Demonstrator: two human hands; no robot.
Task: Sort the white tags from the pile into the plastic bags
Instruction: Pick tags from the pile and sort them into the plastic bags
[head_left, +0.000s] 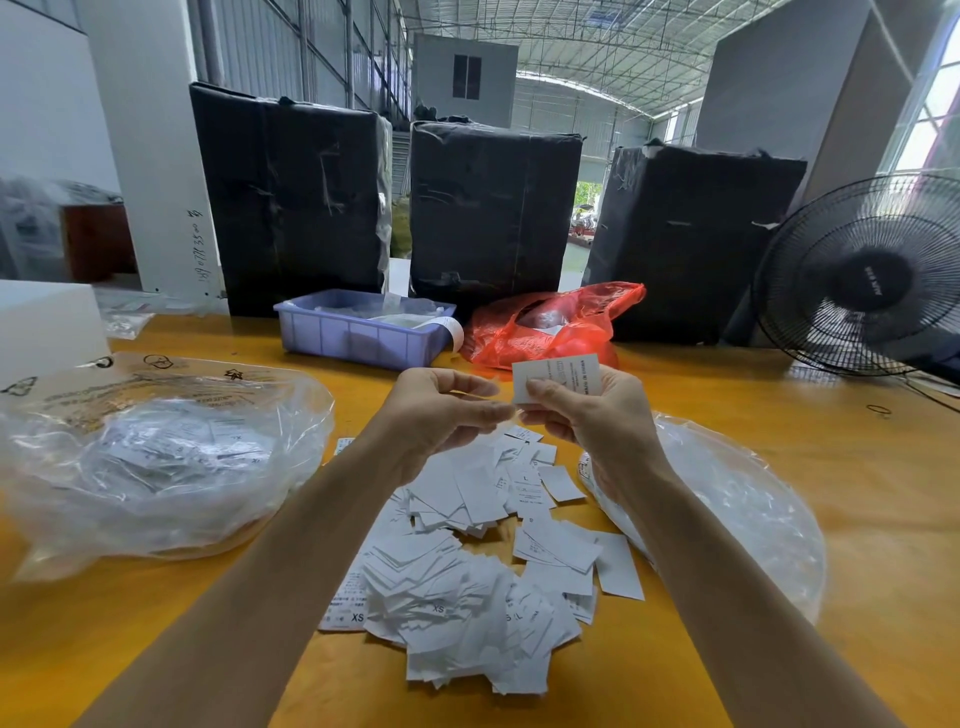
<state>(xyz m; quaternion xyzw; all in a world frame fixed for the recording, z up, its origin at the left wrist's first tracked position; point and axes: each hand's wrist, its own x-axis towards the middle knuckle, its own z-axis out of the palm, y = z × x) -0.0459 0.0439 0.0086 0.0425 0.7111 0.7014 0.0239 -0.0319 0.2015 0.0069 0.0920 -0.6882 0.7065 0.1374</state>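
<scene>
At the left edge of the yellow worktop (779, 415) lies a large crumpled clear plastic bag (156, 462), with printed white tags showing through it, some marked XS. It sits well apart from the hands, out past the left forearm. In the middle, below and just toward the person from both hands, spreads the loose pile of small white rectangular tags (467, 571), lying at all angles. Above it the left hand (441, 415) is raised with fingers curled, thumb and forefinger meeting near the right fingertips; whether it pinches anything I cannot tell. The right hand (587, 415) pinches one white printed tag (556, 376) between thumb and fingers, its long axis running roughly across the view, print facing the camera. Right of the pile, touching its edge and partly under the right forearm, rests a second clear plastic bag (743, 504). Judged from this, the held tag is nearer the right bag; its size mark decides which way it goes.
</scene>
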